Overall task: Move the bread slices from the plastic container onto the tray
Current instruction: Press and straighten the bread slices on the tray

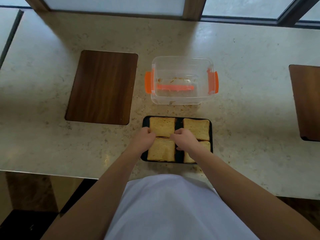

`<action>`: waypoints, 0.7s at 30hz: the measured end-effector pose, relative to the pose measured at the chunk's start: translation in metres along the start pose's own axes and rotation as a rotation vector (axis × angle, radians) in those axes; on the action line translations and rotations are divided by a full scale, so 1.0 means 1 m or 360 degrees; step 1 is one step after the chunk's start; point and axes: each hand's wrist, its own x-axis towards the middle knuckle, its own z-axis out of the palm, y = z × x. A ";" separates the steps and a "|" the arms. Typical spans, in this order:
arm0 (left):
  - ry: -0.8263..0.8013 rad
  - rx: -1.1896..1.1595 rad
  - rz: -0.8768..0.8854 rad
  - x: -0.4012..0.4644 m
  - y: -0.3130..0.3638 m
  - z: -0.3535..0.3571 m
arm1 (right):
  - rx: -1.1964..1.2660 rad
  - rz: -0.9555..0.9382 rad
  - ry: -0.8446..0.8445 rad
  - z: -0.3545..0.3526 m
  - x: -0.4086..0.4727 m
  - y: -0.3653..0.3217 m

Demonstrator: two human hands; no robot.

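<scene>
A black tray point(178, 124) lies near the counter's front edge with several bread slices on it in a grid. My left hand point(145, 138) pinches the left lower corner of the far-left slice point(162, 126). My right hand point(183, 138) pinches that same slice's right lower corner. The near-left slice point(161, 149) lies just below the hands. A far-right slice point(196, 128) lies flat, and my right forearm partly covers the near-right slice point(206, 146). Behind the tray stands the clear plastic container point(181, 99) with orange clips; it holds only crumbs.
A dark wooden board point(102, 87) lies on the beige stone counter point(251, 101) to the left of the container. Another wooden board point(306, 101) sits at the right edge. Crumbs are scattered around the tray. Windows run along the far side.
</scene>
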 end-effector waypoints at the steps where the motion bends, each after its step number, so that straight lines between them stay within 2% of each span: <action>1: 0.0006 -0.0001 0.0011 0.000 0.000 0.000 | 0.0001 0.0006 -0.0004 0.001 0.000 0.000; 16: 0.0028 0.0101 -0.0035 -0.001 0.004 -0.010 | -0.0017 -0.0054 -0.0004 0.012 0.001 -0.004; 21: 0.0145 0.0601 0.0264 -0.012 0.014 -0.007 | -0.0013 -0.0172 0.0124 -0.011 0.002 0.017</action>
